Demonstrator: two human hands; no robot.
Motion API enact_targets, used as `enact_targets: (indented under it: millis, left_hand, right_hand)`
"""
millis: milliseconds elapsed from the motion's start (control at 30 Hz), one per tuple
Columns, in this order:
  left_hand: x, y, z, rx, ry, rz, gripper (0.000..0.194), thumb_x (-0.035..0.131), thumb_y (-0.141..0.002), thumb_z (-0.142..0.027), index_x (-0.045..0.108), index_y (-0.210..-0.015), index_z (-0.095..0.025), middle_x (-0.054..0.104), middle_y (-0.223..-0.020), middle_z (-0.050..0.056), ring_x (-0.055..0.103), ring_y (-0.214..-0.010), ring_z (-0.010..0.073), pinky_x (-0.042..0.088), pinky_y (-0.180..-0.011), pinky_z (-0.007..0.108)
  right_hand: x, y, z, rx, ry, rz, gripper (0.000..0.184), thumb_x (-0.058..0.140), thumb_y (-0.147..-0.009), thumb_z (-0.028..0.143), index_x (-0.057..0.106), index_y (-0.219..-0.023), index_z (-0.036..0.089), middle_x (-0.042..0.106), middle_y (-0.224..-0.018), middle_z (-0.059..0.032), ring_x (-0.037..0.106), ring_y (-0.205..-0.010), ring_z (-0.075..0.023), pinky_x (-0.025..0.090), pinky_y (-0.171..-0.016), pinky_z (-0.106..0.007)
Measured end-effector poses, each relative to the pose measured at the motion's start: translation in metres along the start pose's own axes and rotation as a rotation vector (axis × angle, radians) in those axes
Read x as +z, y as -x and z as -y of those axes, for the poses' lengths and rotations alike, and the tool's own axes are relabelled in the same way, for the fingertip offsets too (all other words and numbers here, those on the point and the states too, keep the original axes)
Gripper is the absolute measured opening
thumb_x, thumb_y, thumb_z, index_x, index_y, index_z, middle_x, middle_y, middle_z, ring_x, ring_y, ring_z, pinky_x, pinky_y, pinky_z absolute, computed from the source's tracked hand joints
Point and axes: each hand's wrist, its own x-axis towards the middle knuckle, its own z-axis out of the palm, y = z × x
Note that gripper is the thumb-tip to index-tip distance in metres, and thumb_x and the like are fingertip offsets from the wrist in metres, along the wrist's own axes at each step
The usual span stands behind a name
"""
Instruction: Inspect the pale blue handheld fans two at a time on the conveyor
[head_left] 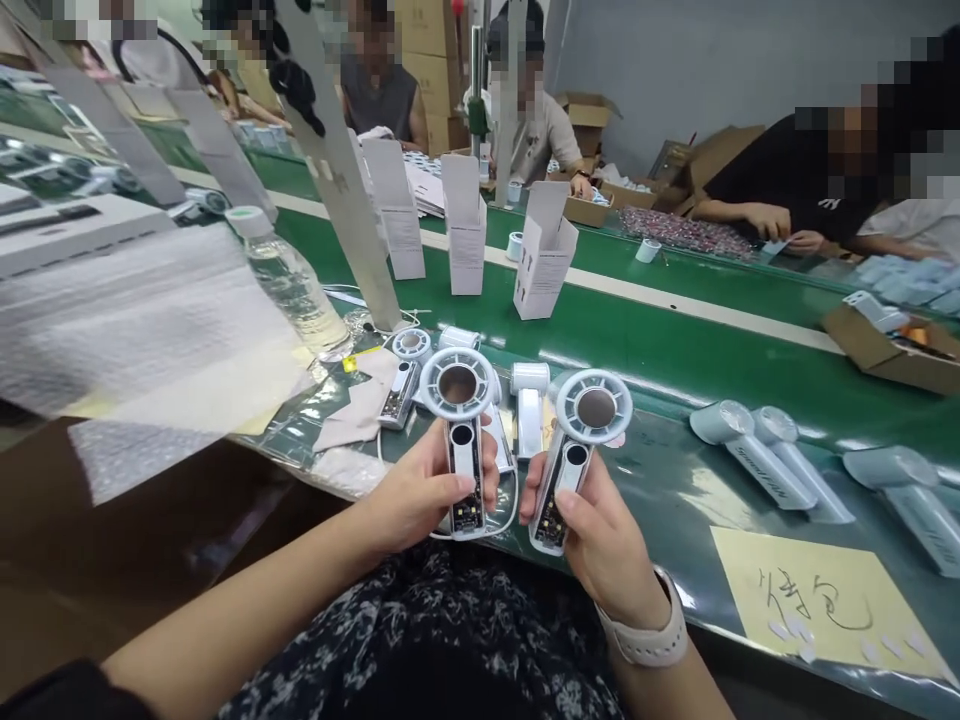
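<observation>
the left hand (420, 490) grips the left fan (462, 445) by its handle, and the right hand (604, 530) grips the right fan (576, 455) likewise, side by side over the near edge of the table (664, 510). each thumb lies low on the handle, leaving ring and black disc uncovered, faces up, perhaps for easy viewing. at right a note (825, 580) lies flat, so its writing shows; loose fans (761, 470) lie just beyond. farther off, white boxes (465, 245) stand upright on the green belt (645, 320), flaps raised, which leaves their mouths reachable
</observation>
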Motion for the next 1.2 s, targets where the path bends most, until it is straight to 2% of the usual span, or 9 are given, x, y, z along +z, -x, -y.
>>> enact_targets:
  millis: [167,300,433,567,667,800,1033,1200]
  left_hand:
    - [-0.006,0.007,-0.005,-0.009,-0.108,0.018,0.04,0.08,-0.076,-0.035,0.054,-0.101,-0.018,0.064,-0.081,0.001,0.062,-0.07,0.0156,0.05,-0.066,0.029]
    - [-0.008,0.014,-0.016,-0.019,-0.101,0.03,0.038,0.079,-0.079,-0.034,0.053,-0.101,-0.019,0.066,-0.08,0.002,0.064,-0.074,0.0171,0.05,-0.07,0.03]
    - [-0.011,0.02,-0.022,0.013,-0.074,0.002,0.038,0.08,-0.077,-0.035,0.054,-0.1,-0.019,0.063,-0.078,0.0,0.063,-0.07,0.0159,0.05,-0.066,0.029]
    - [-0.015,0.027,-0.023,0.015,-0.017,-0.035,0.046,0.082,-0.073,-0.033,0.055,-0.107,-0.019,0.062,-0.085,0.0,0.062,-0.068,0.015,0.051,-0.065,0.03]
    - [-0.017,0.03,-0.022,0.008,0.004,-0.027,0.043,0.082,-0.074,-0.032,0.056,-0.106,-0.019,0.061,-0.085,0.0,0.061,-0.067,0.0139,0.051,-0.064,0.029]
    - [-0.017,0.03,-0.02,0.011,0.019,-0.02,0.041,0.082,-0.073,-0.032,0.057,-0.103,-0.02,0.06,-0.087,0.0,0.062,-0.068,0.0139,0.052,-0.065,0.03]
    - [-0.017,0.026,-0.015,-0.005,-0.008,-0.048,0.04,0.082,-0.073,-0.035,0.056,-0.099,-0.019,0.064,-0.077,0.0,0.06,-0.067,0.0151,0.051,-0.064,0.029]
    - [-0.021,0.022,-0.014,0.035,0.016,-0.172,0.036,0.077,-0.079,-0.039,0.054,-0.1,-0.02,0.06,-0.085,-0.001,0.057,-0.06,0.0113,0.049,-0.057,0.026]
  right_hand:
    - [0.014,-0.007,-0.005,0.074,-0.075,-0.023,0.029,0.068,-0.086,0.047,0.057,-0.103,0.026,0.057,-0.091,-0.0021,0.056,-0.071,-0.0188,0.051,-0.067,-0.035]
    - [0.026,-0.013,-0.006,0.15,-0.134,0.023,0.03,0.069,-0.084,0.046,0.057,-0.101,0.024,0.057,-0.089,-0.0018,0.056,-0.072,-0.0184,0.05,-0.068,-0.033]
    - [0.033,-0.017,-0.008,0.174,-0.114,0.057,0.028,0.068,-0.084,0.046,0.058,-0.098,0.024,0.058,-0.087,-0.0025,0.056,-0.07,-0.0185,0.051,-0.064,-0.032]
    - [0.036,-0.017,-0.01,0.17,-0.102,0.09,0.029,0.069,-0.084,0.048,0.06,-0.097,0.023,0.058,-0.086,-0.0019,0.056,-0.067,-0.0167,0.05,-0.06,-0.03]
    - [0.037,-0.015,-0.009,0.157,-0.1,0.112,0.031,0.07,-0.084,0.047,0.058,-0.104,0.025,0.058,-0.089,-0.0013,0.056,-0.066,-0.0162,0.051,-0.06,-0.03]
    - [0.038,-0.012,-0.009,0.176,-0.106,0.109,0.031,0.07,-0.084,0.047,0.058,-0.102,0.025,0.058,-0.092,-0.0025,0.057,-0.068,-0.0172,0.052,-0.063,-0.032]
    - [0.038,-0.007,-0.011,0.224,-0.152,0.082,0.036,0.073,-0.081,0.046,0.059,-0.106,0.025,0.06,-0.094,-0.0031,0.059,-0.072,-0.0184,0.053,-0.066,-0.032]
    - [0.039,-0.005,-0.016,0.197,-0.17,0.005,0.027,0.065,-0.088,0.046,0.06,-0.104,0.024,0.062,-0.085,-0.0017,0.057,-0.06,-0.0144,0.051,-0.054,-0.027]
